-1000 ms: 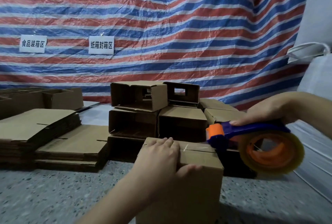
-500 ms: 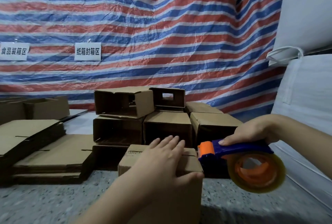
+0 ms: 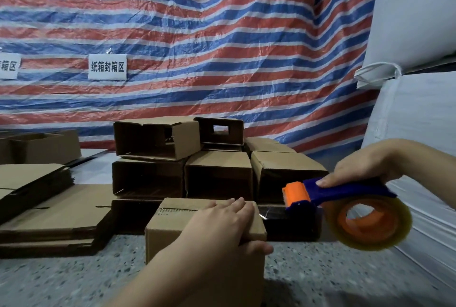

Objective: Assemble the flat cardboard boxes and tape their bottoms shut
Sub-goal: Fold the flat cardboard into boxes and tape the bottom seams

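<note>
**Box under the palm, dispenser off its right edge**

While resting on the speckled floor [image 3: 74, 279] at lower centre, stands upright with flaps folded shut on top: cardboard box [image 3: 177, 223]. Long axis of the top face running left to right, flap seam along that same line, near the far edge. Pressed flat on that top by the left hand [image 3: 222, 223], fingers straight and together, pointing away toward the stack, thumb hooked over the near right corner. Just beside the box's right edge, raised off the floor: tape dispenser [image 3: 328, 195], blue handle, orange head pointing left at the box, clear tape roll [image 3: 370, 223] hanging at its right end. Short glossy strip of tape stretched between head and box top. Gripped round the handle by the right hand [image 3: 365, 166], fingers curled, index finger laid along the top.

Behind the box, touching rows of assembled boxes [image 3: 217, 176] stacked on their sides, open ends facing the camera. Left of those, piles of flat cardboard blanks [image 3: 59, 218]. Farther back, a red, white and blue striped tarp [image 3: 222, 47] with two white paper signs [image 3: 107, 67]. At right, white sacks [image 3: 419, 23] piled up.
</note>
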A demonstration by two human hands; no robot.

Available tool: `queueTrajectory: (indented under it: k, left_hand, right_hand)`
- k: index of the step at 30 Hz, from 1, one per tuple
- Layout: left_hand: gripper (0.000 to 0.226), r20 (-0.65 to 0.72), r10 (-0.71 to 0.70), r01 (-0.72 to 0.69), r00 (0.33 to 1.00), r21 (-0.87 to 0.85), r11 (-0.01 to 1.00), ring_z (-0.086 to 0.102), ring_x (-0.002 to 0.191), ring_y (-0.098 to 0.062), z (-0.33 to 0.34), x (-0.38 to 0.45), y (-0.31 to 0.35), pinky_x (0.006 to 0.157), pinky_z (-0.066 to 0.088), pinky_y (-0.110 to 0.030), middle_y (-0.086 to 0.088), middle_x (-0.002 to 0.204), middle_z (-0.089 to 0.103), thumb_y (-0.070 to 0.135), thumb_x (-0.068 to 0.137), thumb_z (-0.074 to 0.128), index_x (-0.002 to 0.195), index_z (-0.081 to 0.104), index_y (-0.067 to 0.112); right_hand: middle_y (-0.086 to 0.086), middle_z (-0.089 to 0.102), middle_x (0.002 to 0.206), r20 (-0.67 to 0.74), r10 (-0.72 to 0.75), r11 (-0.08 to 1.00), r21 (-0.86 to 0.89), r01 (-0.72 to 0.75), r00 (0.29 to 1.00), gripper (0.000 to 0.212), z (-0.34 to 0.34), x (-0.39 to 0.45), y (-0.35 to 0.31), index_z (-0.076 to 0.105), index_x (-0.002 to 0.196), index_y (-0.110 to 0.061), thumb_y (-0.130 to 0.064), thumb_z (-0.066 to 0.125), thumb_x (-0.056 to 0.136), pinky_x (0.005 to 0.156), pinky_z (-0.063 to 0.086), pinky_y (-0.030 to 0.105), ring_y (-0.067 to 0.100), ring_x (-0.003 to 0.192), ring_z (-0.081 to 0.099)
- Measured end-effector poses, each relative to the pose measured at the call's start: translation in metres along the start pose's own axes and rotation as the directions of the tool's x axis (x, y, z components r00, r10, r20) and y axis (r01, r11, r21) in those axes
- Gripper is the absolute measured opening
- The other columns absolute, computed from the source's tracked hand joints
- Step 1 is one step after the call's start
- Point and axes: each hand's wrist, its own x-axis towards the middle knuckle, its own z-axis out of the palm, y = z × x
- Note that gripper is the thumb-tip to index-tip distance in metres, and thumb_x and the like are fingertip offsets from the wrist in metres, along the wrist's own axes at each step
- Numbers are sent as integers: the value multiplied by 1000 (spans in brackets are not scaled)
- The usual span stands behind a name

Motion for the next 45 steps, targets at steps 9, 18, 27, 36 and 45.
queueTrajectory:
  k: [9,18,27,36,45]
  left_hand:
    - [90,-11,0,0,1000,28,1000,14,150,-15,-4,-2,4,120,16,-37,4,164,14,79,84,31,156,12,29]
    - [88,-8,5,-5,1000,-14,1000,11,150,-17,-4,-2,4,121,12,-41,2,164,14,78,87,33,156,11,29]
    - [87,-73,27,-30,997,-43,999,14,150,-18,3,-2,1,119,12,-39,2,163,18,79,86,31,155,14,29]
    - [86,-92,30,-34,995,-43,998,16,149,-18,4,-2,1,119,15,-40,2,162,21,78,86,33,155,18,28]
    - [87,-127,39,-41,991,-14,999,27,146,-20,4,-3,2,116,23,-39,0,156,35,80,83,27,151,28,26]
  right_hand:
    - [-3,71,90,-182,41,908,-403,-113,982,63,50,23,-57,65,92,-24,-84,60,73,64,49,25,14,84,69]
    - [-9,65,74,-548,-113,937,-337,-95,829,57,125,84,-10,58,79,-27,-84,54,77,55,49,22,4,67,63]
    - [-12,58,76,-712,-131,958,-270,-97,690,56,195,121,12,52,80,-31,-86,40,81,58,38,22,0,69,54]
    - [-3,69,90,-753,-73,888,250,386,654,67,157,85,-24,63,94,-26,-77,20,85,84,55,39,11,84,65]
    - [7,51,68,-325,-207,281,884,374,923,42,163,70,-47,61,78,-10,-52,65,78,77,43,39,22,64,51]
